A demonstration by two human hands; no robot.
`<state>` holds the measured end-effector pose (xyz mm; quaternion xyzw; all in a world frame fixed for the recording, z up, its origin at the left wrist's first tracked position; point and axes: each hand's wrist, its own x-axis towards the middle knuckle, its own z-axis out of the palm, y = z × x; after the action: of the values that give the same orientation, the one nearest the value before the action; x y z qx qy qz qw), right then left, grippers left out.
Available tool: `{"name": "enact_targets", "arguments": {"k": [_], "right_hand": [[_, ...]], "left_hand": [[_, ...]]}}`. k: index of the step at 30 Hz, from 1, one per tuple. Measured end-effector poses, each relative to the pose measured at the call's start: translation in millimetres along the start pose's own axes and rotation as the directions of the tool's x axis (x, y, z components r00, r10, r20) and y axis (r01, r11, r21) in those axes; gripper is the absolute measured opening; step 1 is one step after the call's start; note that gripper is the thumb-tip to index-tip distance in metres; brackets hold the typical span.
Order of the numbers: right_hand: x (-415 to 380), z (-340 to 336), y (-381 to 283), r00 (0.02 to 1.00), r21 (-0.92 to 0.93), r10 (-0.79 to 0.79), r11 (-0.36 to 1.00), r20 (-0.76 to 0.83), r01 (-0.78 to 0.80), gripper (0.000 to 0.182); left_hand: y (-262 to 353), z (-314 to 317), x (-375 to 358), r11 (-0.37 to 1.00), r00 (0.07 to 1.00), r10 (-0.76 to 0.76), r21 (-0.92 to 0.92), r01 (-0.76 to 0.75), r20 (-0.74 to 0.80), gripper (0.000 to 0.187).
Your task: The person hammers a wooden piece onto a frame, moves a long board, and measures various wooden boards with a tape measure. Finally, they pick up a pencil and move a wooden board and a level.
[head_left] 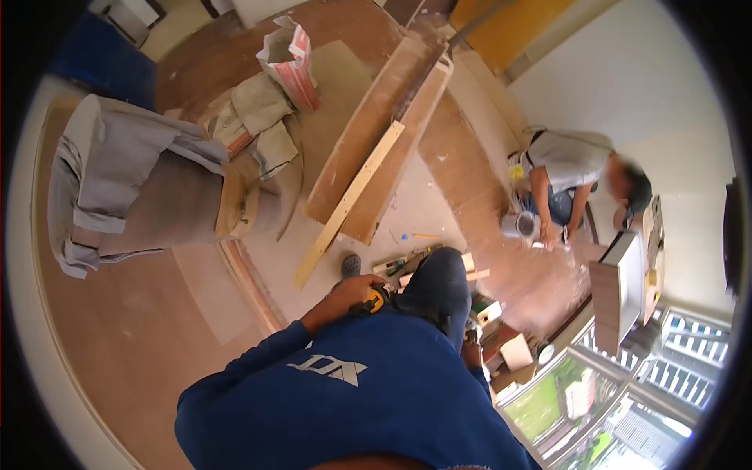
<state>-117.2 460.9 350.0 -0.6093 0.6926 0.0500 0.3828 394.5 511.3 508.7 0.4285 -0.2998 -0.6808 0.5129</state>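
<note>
At the front of the blue shirt, my left hand [350, 293] is closed on a yellow and black tool [373, 300], perhaps a tape measure. My right hand [471, 352] is low beside my bent knee [440, 286], near small boxes and wood pieces; its fingers are too small and partly hidden to read. Between the knee and a grey shoe [351, 266], hand tools [390, 266] lie on the floor. Beyond them, a long pale wooden strip [360, 190] rests across wide brown boards [384, 133].
A covered sofa-like piece [125, 157] stands at left, near folded sacks [261, 104] and an open bag [294, 70]. At right, a co-worker [568, 160] crouches near a grey round container [518, 225] and a box-shaped panel [615, 274]. Windows [619, 392] are at lower right.
</note>
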Motion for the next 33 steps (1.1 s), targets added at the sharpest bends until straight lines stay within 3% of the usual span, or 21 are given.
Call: {"name": "enact_targets", "arguments": {"k": [1,2,3,5,6,7,8,9,10,11,12,14,16,18,20,24,26,29,30,32,33], "right_hand": [[5,-17,-28,0.993,-0.006,0.114,0.993,0.039,-0.114,0.030],[8,-31,-45,0.993,-0.012,0.113,0.994,0.040,-0.112,0.030],[15,-49,-63,0.990,0.079,0.010,0.997,0.139,-0.021,0.033],[45,-73,-82,0.897,-0.199,-0.347,0.892,0.273,0.406,0.035],[94,-70,-27,0.800,-0.543,-0.457,0.587,0.390,0.600,0.037],[113,-82,-40,0.772,-0.506,-0.540,0.588,0.334,0.631,0.032],[135,-96,-64,0.738,-0.469,-0.617,0.583,0.275,0.663,0.028],[156,-111,-97,0.942,-0.060,-0.251,0.961,0.223,0.270,0.022],[173,-126,-139,0.924,0.337,0.152,0.900,0.351,-0.276,0.016],[199,-139,-162,0.914,0.379,0.103,0.888,0.392,-0.263,0.010],[228,-154,-190,0.913,0.302,0.111,0.922,0.393,-0.242,0.011],[302,-177,-229,0.874,0.315,0.029,0.926,0.485,-0.206,0.011],[375,-192,-275,0.852,0.309,-0.149,0.951,0.501,-0.015,0.012],[445,-195,-296,0.841,0.187,-0.364,0.931,0.401,0.314,0.017],[448,-225,-363,0.758,0.086,-0.503,0.851,0.415,0.518,0.026],[465,-226,-392,0.647,0.167,-0.624,0.764,0.437,0.624,0.032],[466,-228,-411,0.609,0.100,-0.651,0.716,0.454,0.691,0.033],[487,-224,-436,0.453,0.167,-0.700,0.625,0.551,0.763,0.035],[487,-223,-447,0.414,0.182,-0.720,0.592,0.557,0.785,0.035],[481,-230,-486,0.339,0.159,-0.717,0.529,0.609,0.834,0.034],[477,-236,-509,0.306,0.170,-0.697,0.524,0.648,0.834,0.037]], "left_hand": [[-3,-5,5,0.995,0.999,0.031,0.093,-0.035,0.039,0.060],[5,-4,8,0.995,0.999,0.033,0.088,-0.036,0.035,0.060],[18,-1,11,0.991,0.999,-0.040,0.131,0.040,-0.005,0.064],[25,-4,24,0.980,0.993,-0.106,0.165,0.114,-0.052,0.068],[23,-9,34,0.993,0.989,-0.101,0.045,0.107,-0.108,0.066],[20,-16,44,0.993,0.981,-0.101,-0.072,0.090,-0.163,0.063],[15,-27,55,0.994,0.981,-0.096,-0.071,0.085,-0.170,0.063],[8,-39,67,0.974,0.983,-0.004,-0.223,-0.037,-0.183,0.060],[5,-45,81,0.917,0.973,0.088,-0.365,-0.162,-0.211,0.057],[13,-38,93,0.874,0.925,0.082,-0.419,-0.245,-0.370,0.052],[19,-42,113,0.872,0.916,0.095,-0.412,-0.266,-0.389,0.052],[24,-41,142,0.858,0.834,0.150,-0.349,-0.377,-0.532,0.052],[32,-29,185,0.753,0.775,0.082,-0.470,-0.460,-0.627,0.054],[25,-14,223,0.627,0.729,0.051,-0.546,-0.555,-0.682,0.052],[34,7,258,0.603,0.682,0.014,-0.537,-0.589,-0.732,0.052],[63,37,311,0.560,0.573,-0.140,-0.542,-0.627,-0.807,0.055],[77,42,334,0.502,0.645,-0.075,-0.588,-0.635,-0.760,0.054],[84,47,360,0.477,0.667,-0.021,-0.594,-0.648,-0.745,0.053],[85,53,365,0.441,0.622,-0.035,-0.570,-0.693,-0.782,0.053],[91,60,373,0.431,0.646,-0.044,-0.598,-0.676,-0.762,0.051],[94,67,376,0.399,0.611,-0.054,-0.578,-0.712,-0.790,0.051]]}}
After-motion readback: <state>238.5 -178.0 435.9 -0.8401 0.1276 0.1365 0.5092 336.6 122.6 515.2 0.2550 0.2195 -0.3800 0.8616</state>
